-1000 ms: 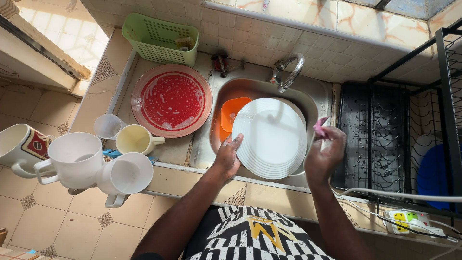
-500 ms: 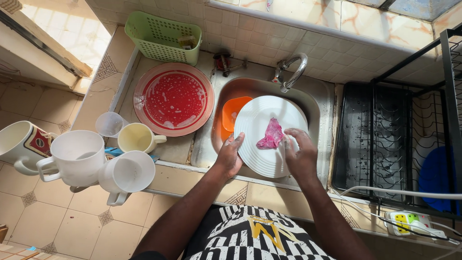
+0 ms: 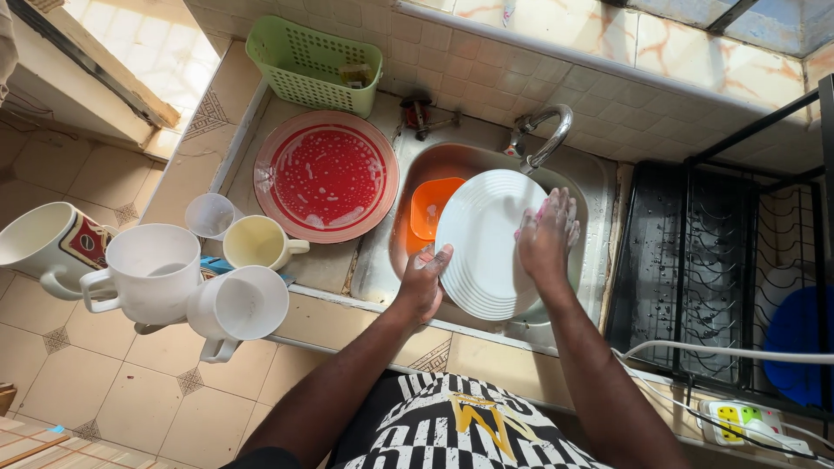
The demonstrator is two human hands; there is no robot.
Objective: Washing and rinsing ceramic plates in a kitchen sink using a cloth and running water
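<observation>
The left hand (image 3: 423,282) clamps the near-left rim of a white plate (image 3: 486,243) held tilted over the sink (image 3: 382,260). The right hand (image 3: 546,236) lies fingers spread and flat on the plate's face, pressing a pink cloth (image 3: 540,211) (mostly hidden beneath the fingers).

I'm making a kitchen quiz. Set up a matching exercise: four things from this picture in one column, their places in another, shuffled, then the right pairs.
Things:
1. white plate
2. red plate
3. green basket
4. orange bowl

Places:
A. at the counter's back corner by the wall
B. flat on the counter left of the sink
C. down in the sink, behind the tilted plate
D. held over the sink by the left hand, right hand on its face

Pairs: 1-D, 2-B, 3-A, 4-C
</observation>
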